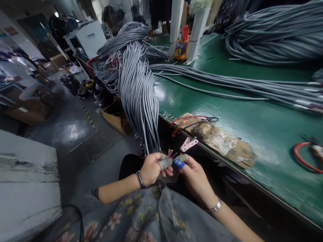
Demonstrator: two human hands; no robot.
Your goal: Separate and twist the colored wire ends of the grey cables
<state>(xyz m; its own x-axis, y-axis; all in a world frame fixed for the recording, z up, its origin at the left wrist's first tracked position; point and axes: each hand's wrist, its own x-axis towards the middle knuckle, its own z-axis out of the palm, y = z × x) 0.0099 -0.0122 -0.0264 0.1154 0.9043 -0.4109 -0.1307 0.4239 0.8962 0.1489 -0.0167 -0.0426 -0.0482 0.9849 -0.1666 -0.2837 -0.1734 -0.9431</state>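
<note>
My left hand (154,166), with grey finger cots on thumb and index finger, is closed around the end of a grey cable. Thin coloured wires (170,153) fan out above its fingertips. My right hand (191,170) is close beside it, thumb and index finger pinched together; the thumb has a blue cover and the index finger a grey one. A thin wire seems to lie at that pinch, too small to make out surely. A thick bundle of grey cables (137,88) hangs over the table edge just beyond my left hand.
A pink clip (189,144) is at the edge of the green table (269,132), near a taped cardboard piece (229,144) with red and black leads. More grey cables (218,80) lie across the table, with a big coil (283,33) behind. An open carton (115,116) stands on the floor.
</note>
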